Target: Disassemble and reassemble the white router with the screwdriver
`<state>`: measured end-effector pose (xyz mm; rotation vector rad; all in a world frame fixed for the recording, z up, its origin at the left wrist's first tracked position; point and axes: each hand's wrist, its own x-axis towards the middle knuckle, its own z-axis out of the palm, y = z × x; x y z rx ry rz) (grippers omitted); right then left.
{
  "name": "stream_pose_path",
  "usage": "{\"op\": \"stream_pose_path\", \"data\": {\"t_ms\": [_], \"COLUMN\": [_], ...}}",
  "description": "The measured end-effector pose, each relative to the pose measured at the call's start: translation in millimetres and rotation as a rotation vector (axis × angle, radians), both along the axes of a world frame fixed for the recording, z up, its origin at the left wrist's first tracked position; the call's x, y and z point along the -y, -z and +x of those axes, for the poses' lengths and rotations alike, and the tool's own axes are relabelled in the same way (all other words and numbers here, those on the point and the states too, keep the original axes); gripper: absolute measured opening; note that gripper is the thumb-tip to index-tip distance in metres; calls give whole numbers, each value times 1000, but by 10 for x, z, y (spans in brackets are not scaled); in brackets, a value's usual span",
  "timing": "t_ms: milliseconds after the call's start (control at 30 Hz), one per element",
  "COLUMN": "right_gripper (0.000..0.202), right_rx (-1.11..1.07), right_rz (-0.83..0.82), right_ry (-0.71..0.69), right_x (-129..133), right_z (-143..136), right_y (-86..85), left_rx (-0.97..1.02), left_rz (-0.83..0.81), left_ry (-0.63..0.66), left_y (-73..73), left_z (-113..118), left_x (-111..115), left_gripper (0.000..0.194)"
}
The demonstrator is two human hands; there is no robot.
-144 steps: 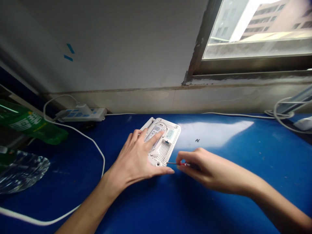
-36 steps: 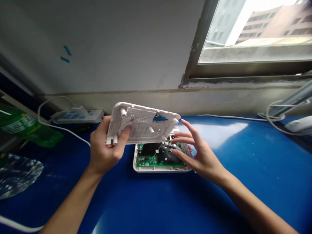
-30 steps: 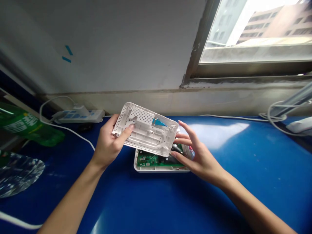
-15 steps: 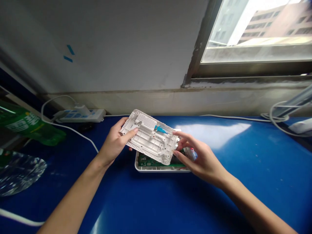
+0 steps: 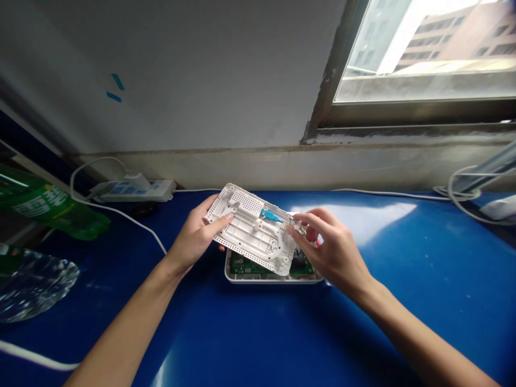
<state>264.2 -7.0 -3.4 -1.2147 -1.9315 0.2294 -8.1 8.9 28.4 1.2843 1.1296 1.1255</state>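
Note:
A white perforated plastic cover (image 5: pixel 245 244), its ribbed inner side facing me, hangs tilted above an opened device. A blue fibre connector (image 5: pixel 269 215) sits in its upper middle. My left hand (image 5: pixel 197 234) grips the cover's left end, thumb on the inner face and fingers behind. At the upper right corner of the cover, my right hand (image 5: pixel 332 244) is closed, thumb and index finger pinching its edge; whether a thin cable is also between them is hard to tell. Beneath lies the white device housing (image 5: pixel 274 281) with a green circuit board (image 5: pixel 248 266), partly hidden by the cover.
A white power strip (image 5: pixel 159 191) with a plugged-in adapter lies by the wall. To the left are a green bottle (image 5: pixel 52 209) and a clear plastic item (image 5: pixel 36 285). A white cable (image 5: pixel 121 212) crosses the blue table (image 5: pixel 250 333). Coiled cable (image 5: pixel 455 196) lies at right.
My right hand's thumb has moved up to the cover's upper right corner, closer to the index finger. The cover has shifted slightly right, with my left hand still gripping it.

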Motion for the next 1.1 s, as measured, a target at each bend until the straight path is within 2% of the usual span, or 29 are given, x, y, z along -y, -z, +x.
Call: {"op": "stream_pose_path", "data": {"t_ms": [67,333,467,667,800,900,1100], "right_gripper": [14,14,9,11,16,13,13], "right_rx": [59,290,324,374,420,451,464], "right_rz": [61,118,79,3,29,46,70], "right_ry": [-6,-181,-236,-260,-289,-320,-340], "right_x": [-97,-474,-565,-589,-569,-540,-486], "right_z": [-12,-63,-142,-205,-211,-217,-279], "right_y": [-28,-165,-177,-128,-153,-179,-134], "left_rx": [8,12,-6,-42,-32,-51,-111], "left_rz": [10,30,29,85,-92,-171,-112], "left_ry": [-14,-38,-33,-42,-25,-80,-77], "left_y": [-3,-16,23,64,13,14,101], "left_z": [-15,-70,-78,-172,-225,-217,-174], "left_x": [-5,-36,-50,-87,-75,-68,-109], "left_gripper": [52,62,68,67,64,59,44]}}
